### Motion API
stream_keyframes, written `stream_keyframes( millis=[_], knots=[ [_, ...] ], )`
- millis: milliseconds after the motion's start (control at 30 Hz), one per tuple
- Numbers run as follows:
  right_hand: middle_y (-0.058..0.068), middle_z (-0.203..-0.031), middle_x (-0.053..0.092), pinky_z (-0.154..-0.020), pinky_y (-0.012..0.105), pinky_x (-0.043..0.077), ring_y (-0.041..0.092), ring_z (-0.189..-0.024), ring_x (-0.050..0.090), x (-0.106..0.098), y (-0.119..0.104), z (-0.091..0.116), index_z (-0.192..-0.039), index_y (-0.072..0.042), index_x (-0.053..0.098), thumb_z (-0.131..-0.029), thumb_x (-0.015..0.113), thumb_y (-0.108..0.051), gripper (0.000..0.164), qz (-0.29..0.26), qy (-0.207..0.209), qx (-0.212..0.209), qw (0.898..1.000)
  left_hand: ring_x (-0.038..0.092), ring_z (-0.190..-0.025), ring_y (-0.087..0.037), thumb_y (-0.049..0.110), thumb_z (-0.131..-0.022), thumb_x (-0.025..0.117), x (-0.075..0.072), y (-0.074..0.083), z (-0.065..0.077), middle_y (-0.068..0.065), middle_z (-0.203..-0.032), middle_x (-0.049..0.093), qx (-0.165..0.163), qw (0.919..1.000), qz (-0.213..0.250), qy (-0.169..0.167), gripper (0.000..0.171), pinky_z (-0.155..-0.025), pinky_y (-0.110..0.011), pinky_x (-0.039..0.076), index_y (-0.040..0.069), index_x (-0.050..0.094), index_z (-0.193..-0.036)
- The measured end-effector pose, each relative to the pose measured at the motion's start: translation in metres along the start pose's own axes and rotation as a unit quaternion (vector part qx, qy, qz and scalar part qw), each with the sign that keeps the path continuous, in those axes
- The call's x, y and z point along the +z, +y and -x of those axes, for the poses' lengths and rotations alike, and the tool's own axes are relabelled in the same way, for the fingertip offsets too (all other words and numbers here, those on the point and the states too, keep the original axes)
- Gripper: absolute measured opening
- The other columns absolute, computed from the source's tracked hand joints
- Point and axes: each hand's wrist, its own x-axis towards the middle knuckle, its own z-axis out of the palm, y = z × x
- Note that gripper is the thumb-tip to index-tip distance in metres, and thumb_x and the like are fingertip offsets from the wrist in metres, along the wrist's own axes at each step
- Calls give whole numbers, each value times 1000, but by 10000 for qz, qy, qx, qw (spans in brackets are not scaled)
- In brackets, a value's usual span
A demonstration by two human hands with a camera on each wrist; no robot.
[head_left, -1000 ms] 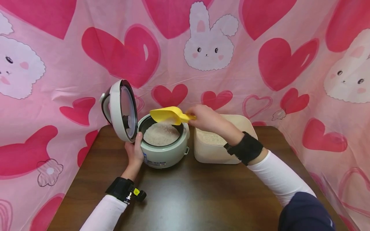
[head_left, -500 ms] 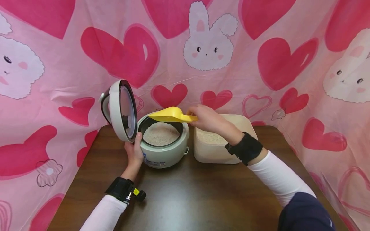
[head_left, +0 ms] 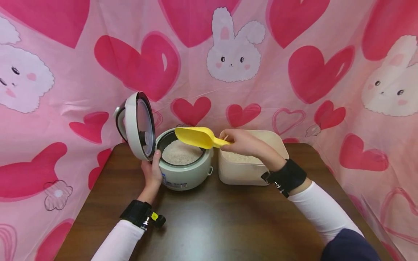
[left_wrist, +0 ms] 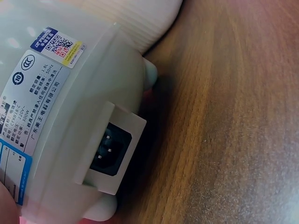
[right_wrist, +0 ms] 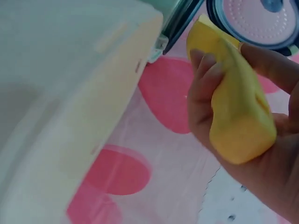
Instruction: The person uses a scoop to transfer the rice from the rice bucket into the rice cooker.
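Observation:
My right hand (head_left: 243, 143) grips the handle of a yellow scoop (head_left: 196, 137), which is held over the right part of the rice cooker's opening. In the right wrist view, fingers and thumb wrap round the scoop's handle (right_wrist: 243, 126). The pale green rice cooker (head_left: 186, 177) has its lid (head_left: 132, 125) raised on the left. A mound of white rice (head_left: 181, 152) fills its dark pot. My left hand (head_left: 151, 172) holds the cooker's left side below the lid, thumb up near the rim, the other fingers mostly hidden. The power socket (left_wrist: 111, 148) shows in the left wrist view.
Just right of the cooker stands a cream bin (head_left: 245, 174) with more rice (head_left: 240, 158) inside, partly behind my right forearm. Both stand on a dark wooden table (head_left: 209, 224). A pink curtain (head_left: 196, 87) with hearts and rabbits hangs close behind.
Rice was falling from the scoop a second ago; none falls now. The scoop and my right hand have shifted right and slightly down. My left hand stays on the cooker.

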Motion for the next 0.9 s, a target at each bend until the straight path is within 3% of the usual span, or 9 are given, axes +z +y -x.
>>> stream_keyframes(
  millis=[133, 300, 433, 600, 667, 733, 833, 900],
  knots=[
    [16, -104, 71, -69, 29, 53, 29, -81, 62, -1, 15, 29, -118, -6, 62, -98, 69, -17, 23, -1221, -445, 44, 9915, 52, -130, -31, 28, -100, 58, 1, 0, 1, -24, -144, 58, -47, 9999, -86, -76, 54, -116, -36, 35, -5, 55, -143],
    [20, -110, 73, -69, 28, 53, 27, -83, 64, 7, 36, 73, -126, -3, 62, -109, 52, -28, 32, -2534, -916, 389, 9622, 50, -132, -32, 30, -101, 58, -4, 3, 2, -22, -146, 57, -66, 9996, -223, -189, 54, -120, -45, 32, -3, 54, -144],
    [18, -108, 74, -66, 26, 53, 20, -79, 64, 21, 53, 111, -126, 0, 62, -111, 47, -29, 36, -3041, -1058, 513, 9453, 48, -135, -32, 31, -102, 57, -3, 3, 4, -21, -149, 55, -180, 9995, -132, -222, 56, -121, -47, 30, -2, 51, -147],
    [15, -106, 72, -68, 28, 53, 21, -83, 62, 51, 73, 153, -126, 0, 62, -109, 52, -25, 32, -3225, -1138, 779, 9365, 49, -133, -30, 31, -102, 56, -5, 0, 9, -22, -148, 55, -344, 9992, -76, -165, 56, -121, -43, 31, -3, 52, -146],
    [13, -103, 69, -69, 29, 51, 23, -84, 60, 65, 80, 165, -124, -2, 64, -109, 53, -24, 29, -3117, -1079, 930, 9394, 50, -131, -28, 30, -101, 57, -6, 1, 10, -22, -147, 57, -360, 9993, -70, -111, 55, -120, -41, 32, -3, 53, -145],
    [9, -98, 65, -70, 30, 49, 22, -84, 57, 80, 86, 174, -120, -4, 65, -107, 56, -22, 24, -2843, -850, 976, 9500, 51, -129, -26, 29, -101, 56, -7, 2, 9, -22, -146, 57, -329, 9994, -69, -69, 55, -118, -38, 33, -3, 53, -145],
    [2, -91, 62, -68, 29, 47, 16, -80, 55, 103, 93, 186, -112, -7, 66, -104, 62, -18, 15, -2051, -175, 877, 9746, 52, -126, -19, 30, -101, 56, -5, 4, 6, -21, -147, 57, -244, 9996, -104, -84, 55, -115, -34, 35, -1, 54, -145],
    [-2, -85, 61, -66, 27, 45, 10, -75, 53, 117, 96, 192, -107, -9, 65, -101, 66, -16, 9, -1450, 370, 821, 9853, 52, -124, -14, 31, -101, 55, -3, 4, 4, -21, -147, 56, -201, 9997, -93, -125, 55, -114, -32, 35, 0, 53, -146]
  ],
)
